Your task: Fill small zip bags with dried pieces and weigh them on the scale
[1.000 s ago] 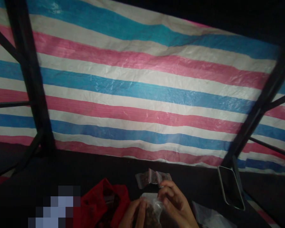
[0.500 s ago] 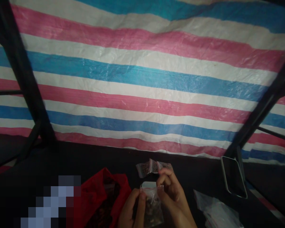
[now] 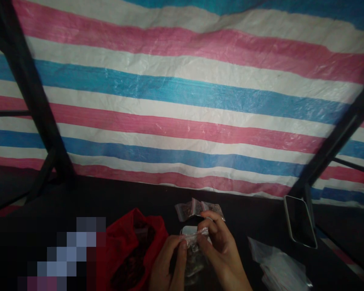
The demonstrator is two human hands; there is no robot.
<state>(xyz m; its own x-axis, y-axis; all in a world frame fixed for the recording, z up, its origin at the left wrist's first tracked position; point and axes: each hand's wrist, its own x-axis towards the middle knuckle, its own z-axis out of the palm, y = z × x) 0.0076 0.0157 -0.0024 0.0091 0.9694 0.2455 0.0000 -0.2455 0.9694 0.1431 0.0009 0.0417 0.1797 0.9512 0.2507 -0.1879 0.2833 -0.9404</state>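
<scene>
My left hand [image 3: 169,264] and my right hand [image 3: 221,254] meet low in the middle of the view. Together they pinch the top edge of a small clear plastic bag [image 3: 194,254] that holds dark brown bits. The fingers of both hands are closed on its rim. Just behind the hands lie two or three small filled clear bags [image 3: 197,209] on the dark surface. A red bag [image 3: 130,250] with dark contents stands open to the left of my left hand.
A phone [image 3: 300,221] leans against a black metal post [image 3: 330,149] at the right. A pile of empty clear bags [image 3: 279,268] lies at the lower right. A pink, white and blue striped tarp [image 3: 182,97] fills the background, with another black frame post [image 3: 30,97] at the left.
The view has tilted down a little. My hands have drawn closer together on the small bag's top edge, which now sits pinched between both thumbs and fingers.
</scene>
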